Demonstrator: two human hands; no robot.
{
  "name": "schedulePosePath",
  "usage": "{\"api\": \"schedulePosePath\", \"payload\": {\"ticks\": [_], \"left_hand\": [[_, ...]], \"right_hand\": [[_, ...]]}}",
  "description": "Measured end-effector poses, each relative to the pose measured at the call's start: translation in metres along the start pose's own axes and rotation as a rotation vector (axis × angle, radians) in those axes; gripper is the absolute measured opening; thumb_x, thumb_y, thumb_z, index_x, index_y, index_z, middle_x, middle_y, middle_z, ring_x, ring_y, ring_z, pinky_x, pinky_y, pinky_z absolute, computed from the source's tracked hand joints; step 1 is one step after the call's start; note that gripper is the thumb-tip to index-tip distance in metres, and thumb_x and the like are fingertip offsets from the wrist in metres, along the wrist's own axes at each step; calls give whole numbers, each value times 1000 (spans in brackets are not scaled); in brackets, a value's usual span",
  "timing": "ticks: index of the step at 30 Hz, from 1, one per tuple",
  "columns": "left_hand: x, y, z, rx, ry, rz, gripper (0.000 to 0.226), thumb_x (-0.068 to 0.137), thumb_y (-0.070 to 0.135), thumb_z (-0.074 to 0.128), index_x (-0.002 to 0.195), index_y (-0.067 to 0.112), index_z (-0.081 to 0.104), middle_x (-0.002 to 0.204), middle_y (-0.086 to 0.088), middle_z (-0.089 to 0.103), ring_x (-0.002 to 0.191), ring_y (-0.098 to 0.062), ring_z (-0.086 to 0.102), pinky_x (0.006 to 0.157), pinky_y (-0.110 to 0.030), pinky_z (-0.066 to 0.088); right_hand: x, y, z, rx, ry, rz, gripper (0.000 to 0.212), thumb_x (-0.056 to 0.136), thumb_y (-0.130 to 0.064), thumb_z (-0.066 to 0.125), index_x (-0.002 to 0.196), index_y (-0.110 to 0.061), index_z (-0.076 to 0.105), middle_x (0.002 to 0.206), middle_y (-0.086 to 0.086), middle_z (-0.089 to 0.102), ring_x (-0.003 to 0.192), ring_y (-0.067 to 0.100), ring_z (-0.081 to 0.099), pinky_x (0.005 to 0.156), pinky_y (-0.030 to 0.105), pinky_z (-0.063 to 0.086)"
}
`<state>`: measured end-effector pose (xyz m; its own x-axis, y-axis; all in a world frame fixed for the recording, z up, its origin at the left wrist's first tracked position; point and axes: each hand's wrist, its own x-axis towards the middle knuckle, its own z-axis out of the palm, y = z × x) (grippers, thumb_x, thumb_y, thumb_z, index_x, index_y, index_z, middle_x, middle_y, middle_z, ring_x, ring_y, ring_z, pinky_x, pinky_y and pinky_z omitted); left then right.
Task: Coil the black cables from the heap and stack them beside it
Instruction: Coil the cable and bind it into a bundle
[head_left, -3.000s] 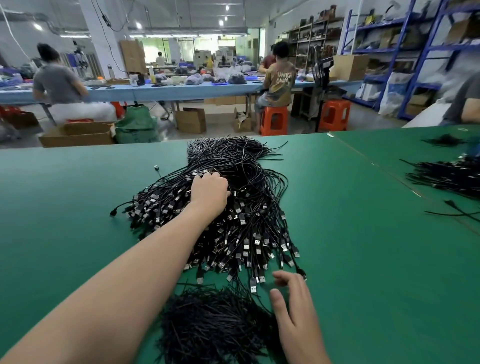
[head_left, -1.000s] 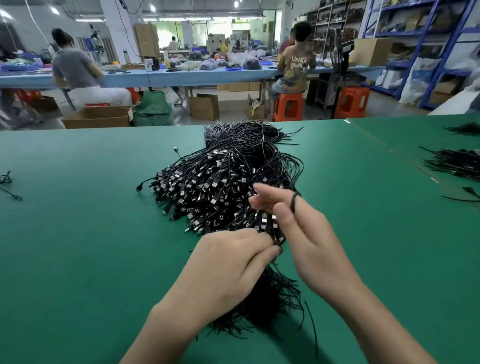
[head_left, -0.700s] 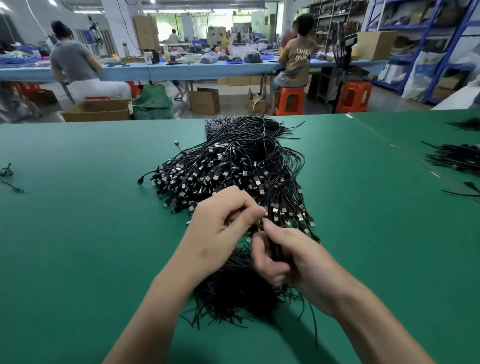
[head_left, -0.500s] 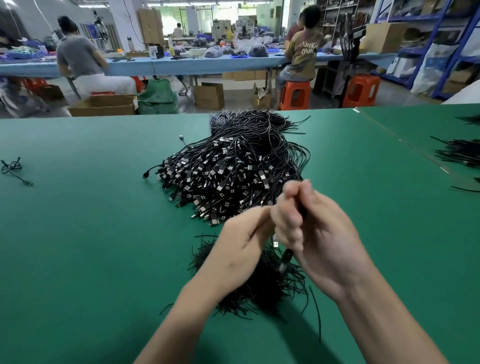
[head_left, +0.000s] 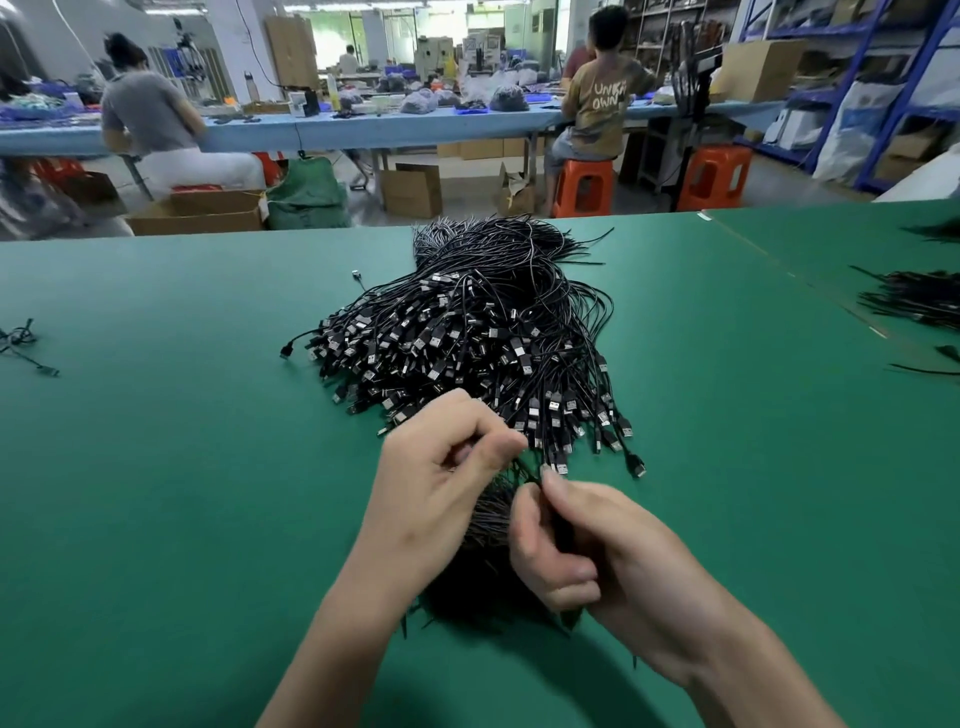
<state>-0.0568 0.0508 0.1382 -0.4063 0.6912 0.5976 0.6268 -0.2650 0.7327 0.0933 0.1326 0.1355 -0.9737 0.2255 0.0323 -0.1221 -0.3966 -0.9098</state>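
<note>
- A small loose cable (head_left: 23, 340) lies at the far left of the green tabletop (head_left: 156, 467), cut off by the frame edge.
- The left hand (head_left: 441, 478) has its grip pinched narrow on a thin black cable (head_left: 525, 467), which is barely visible between the hands.
- The heap (head_left: 478, 332) lies mid-tabletop, plugs fanned toward the person.
- The stack (head_left: 491, 519) sits just in front of the heap, mostly hidden under both hands.
- The right hand (head_left: 597, 556) curls its grip round the same cable; how much is coiled inside cannot be told.
- The further cables (head_left: 914, 301) at the far right are cropped.
</note>
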Motion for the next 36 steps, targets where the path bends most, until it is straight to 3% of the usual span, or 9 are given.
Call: {"api": "schedulePosePath", "payload": {"ticks": [4,7,10,13,15,22,29,33,36], "left_hand": [[-24,-9,27,-62,-67,-120,23,109,30,51,101,40,70,88,12,67,84,-8,65,76,-27,49],[-42,-10,32,4,-139,-123,26,109,26,50,122,40,68,107,15,71,103,-6,68,90,-30,53],[-46,-4,25,159,-243,-49,19,108,29,47,111,33,66,100,18,65,96,-6,64,85,-31,52],[-39,5,10,382,-250,59,18,101,36,50,84,31,52,80,18,50,73,-4,53,68,-30,48],[-31,7,-4,506,-219,70,25,94,52,56,82,30,62,75,12,50,67,-7,52,62,-29,46],[-17,2,-27,188,-132,8,18,101,36,55,85,36,64,82,12,63,75,-11,58,67,-22,42],[-54,-8,-4,-88,-172,-86,33,97,29,59,129,33,68,113,5,66,102,-19,64,87,-23,48],[-62,-12,20,-84,11,-123,10,90,30,71,93,25,79,107,7,65,99,-21,69,90,-31,53],[-55,-12,25,-137,82,-189,25,93,28,71,67,30,71,95,3,65,83,-25,70,80,-41,57]], "right_hand": [[3,-5,9,218,81,-253,30,101,-28,45,85,-14,67,57,0,47,46,10,37,45,19,32],[8,-11,6,79,299,-438,35,104,-26,42,94,-11,72,76,8,70,61,17,64,58,23,53],[8,-7,-3,-577,475,-531,35,109,-29,38,104,-11,67,91,3,77,83,16,74,76,29,59],[5,3,-7,-1465,520,-392,48,103,-51,26,96,-22,63,81,-6,71,76,18,68,70,38,52],[3,9,-10,-1644,494,-235,61,98,-59,10,87,-22,57,72,-4,63,71,24,62,67,42,45],[-9,15,-11,-499,254,64,51,99,-53,37,68,-24,65,55,-8,39,49,7,33,49,15,28],[0,23,2,-318,462,22,44,92,-55,46,62,-22,47,56,-5,35,51,10,26,46,21,20],[5,32,5,-458,492,34,50,95,-58,43,59,-23,44,55,-6,34,51,10,26,48,25,21],[7,36,7,-380,420,30,57,103,-51,37,54,-25,51,52,-6,36,47,11,30,45,20,26]]}}
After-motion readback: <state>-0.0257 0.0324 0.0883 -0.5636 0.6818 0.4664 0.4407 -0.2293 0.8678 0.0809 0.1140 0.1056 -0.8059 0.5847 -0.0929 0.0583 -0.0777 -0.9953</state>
